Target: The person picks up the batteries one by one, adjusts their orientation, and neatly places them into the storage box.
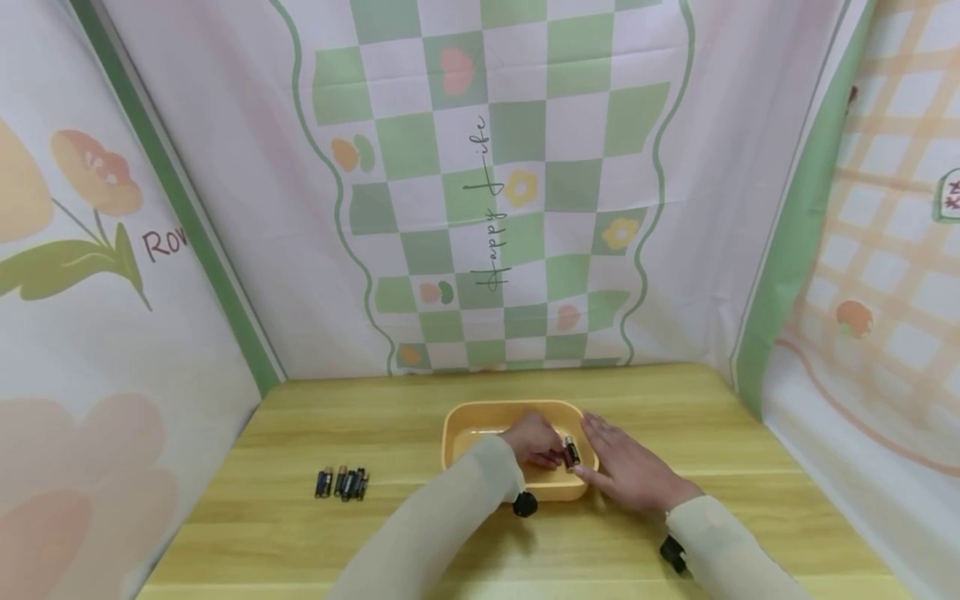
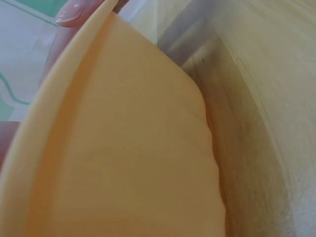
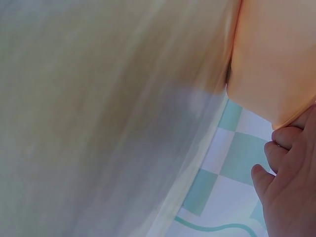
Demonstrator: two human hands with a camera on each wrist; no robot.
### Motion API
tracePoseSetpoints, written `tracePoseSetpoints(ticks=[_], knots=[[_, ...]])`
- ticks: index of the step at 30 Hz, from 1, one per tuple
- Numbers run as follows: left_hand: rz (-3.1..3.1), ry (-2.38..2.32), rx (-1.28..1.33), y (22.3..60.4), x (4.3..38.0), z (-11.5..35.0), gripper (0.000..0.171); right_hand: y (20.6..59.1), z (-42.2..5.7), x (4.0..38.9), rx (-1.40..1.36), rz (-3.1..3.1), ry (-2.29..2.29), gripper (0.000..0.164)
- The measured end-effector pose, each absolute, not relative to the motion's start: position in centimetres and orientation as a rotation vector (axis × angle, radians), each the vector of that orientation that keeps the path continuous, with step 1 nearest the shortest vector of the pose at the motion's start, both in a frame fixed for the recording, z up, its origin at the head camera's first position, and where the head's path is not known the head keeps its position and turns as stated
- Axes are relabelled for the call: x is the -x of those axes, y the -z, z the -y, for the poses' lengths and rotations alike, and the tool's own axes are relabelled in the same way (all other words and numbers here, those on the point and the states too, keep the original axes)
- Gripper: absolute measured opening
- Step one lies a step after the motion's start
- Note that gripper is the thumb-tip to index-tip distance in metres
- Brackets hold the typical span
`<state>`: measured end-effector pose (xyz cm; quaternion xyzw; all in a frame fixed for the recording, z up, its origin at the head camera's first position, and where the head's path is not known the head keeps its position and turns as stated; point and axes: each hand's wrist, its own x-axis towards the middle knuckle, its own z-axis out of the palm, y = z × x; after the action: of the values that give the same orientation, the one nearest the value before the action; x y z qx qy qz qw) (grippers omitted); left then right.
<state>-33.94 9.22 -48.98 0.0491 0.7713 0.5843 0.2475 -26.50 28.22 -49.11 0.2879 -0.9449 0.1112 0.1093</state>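
Batteries first: your left hand reaches into the shallow orange plastic tray at the table's middle, fingers curled round a small dark cylindrical battery. Your right hand lies flat against the tray's right rim, fingers straight. More dark batteries lie well left.

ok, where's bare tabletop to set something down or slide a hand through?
Free: the wooden table right of the right hand, the strip between the loose dark batteries and the shallow orange plastic tray, and behind the tray. Crowded: the tray's near right corner, where the left hand holds a battery.
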Motion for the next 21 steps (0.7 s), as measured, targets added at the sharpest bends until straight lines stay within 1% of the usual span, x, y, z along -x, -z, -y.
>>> tracePoseSetpoints(ticks=[9,17,21], knots=[[-2.098,-1.589,-0.156,48.73,34.04,-9.13,0.006,48.55,-28.06,26.50,-0.857,2.779,-0.307,0.079],[-2.129,-1.598,-0.138,48.58,33.90,-8.84,0.004,48.73,-27.98,26.44,-0.851,2.787,-0.313,0.080],[-2.134,-1.627,-0.169,48.28,33.69,-8.35,0.004,48.92,-28.14,26.39,-0.848,2.781,-0.317,0.080]])
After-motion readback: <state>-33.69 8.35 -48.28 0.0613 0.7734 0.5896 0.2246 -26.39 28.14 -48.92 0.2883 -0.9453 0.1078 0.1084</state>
